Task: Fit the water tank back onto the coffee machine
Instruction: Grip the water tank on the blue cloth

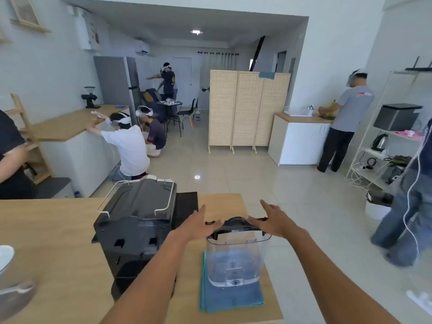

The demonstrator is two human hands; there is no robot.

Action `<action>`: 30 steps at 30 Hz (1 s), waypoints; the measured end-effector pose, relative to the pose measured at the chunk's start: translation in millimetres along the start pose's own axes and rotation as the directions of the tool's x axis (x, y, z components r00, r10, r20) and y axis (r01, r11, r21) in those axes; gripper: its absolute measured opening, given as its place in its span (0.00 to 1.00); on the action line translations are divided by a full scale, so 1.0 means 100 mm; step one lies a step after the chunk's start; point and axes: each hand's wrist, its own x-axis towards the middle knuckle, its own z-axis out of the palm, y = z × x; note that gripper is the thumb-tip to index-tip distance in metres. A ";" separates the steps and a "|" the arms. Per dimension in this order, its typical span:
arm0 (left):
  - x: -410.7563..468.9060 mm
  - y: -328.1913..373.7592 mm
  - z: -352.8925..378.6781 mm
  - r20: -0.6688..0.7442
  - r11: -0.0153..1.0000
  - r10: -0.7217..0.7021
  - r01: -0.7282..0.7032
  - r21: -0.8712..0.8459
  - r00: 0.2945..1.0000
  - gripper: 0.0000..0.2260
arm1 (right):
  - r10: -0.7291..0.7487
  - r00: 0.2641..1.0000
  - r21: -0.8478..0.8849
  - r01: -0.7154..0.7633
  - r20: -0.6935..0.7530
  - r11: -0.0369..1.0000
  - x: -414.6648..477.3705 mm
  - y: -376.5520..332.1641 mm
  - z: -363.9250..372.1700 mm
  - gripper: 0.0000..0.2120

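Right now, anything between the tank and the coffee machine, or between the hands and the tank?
Nothing visible. The water tank stands on a blue cloth, apart from the coffee machine; only bare tabletop lies between them. The left hand and right hand sit at the tank's black lid, unobstructed.

Bare bench (53,230) lies open to the left; the coffee machine (138,220) blocks the middle — the water tank (236,258) stands just right, a narrow gap between them.

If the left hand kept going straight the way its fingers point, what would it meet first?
Probably the black mat beside the coffee machine; the left hand points up-right past the tank's lid, though depth is unclear.
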 end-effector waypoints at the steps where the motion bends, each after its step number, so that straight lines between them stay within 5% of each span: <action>1: -0.03 0.03 0.04 -0.016 0.999 0.004 -0.005 -0.041 1.000 0.47 | -0.010 0.999 0.032 0.009 0.033 0.999 0.01 0.02 0.02 0.54; 3: -0.04 0.05 0.10 -0.014 0.992 -0.050 0.048 -0.115 0.999 0.41 | -0.007 0.995 0.085 -0.002 0.095 0.996 0.00 0.03 0.01 0.58; 6: 0.02 0.03 0.18 0.011 0.970 -0.108 0.108 -0.220 0.994 0.51 | -0.037 0.990 0.185 0.010 0.139 0.983 -0.04 0.02 0.04 0.50; 8: 0.11 -0.03 0.23 -0.005 0.954 -0.146 0.139 -0.264 0.989 0.49 | -0.068 0.988 0.239 0.033 0.140 0.971 -0.05 0.02 0.04 0.47; 17: 0.04 -0.10 0.33 -0.155 0.932 -0.083 0.022 -0.362 0.984 0.50 | -0.173 0.985 0.361 0.162 -0.001 0.918 -0.15 0.06 0.05 0.41; 30: -0.03 -0.13 0.47 -0.348 0.929 -0.005 -0.124 -0.348 0.937 0.35 | -0.240 0.964 0.471 0.264 -0.111 0.842 -0.18 0.17 0.15 0.42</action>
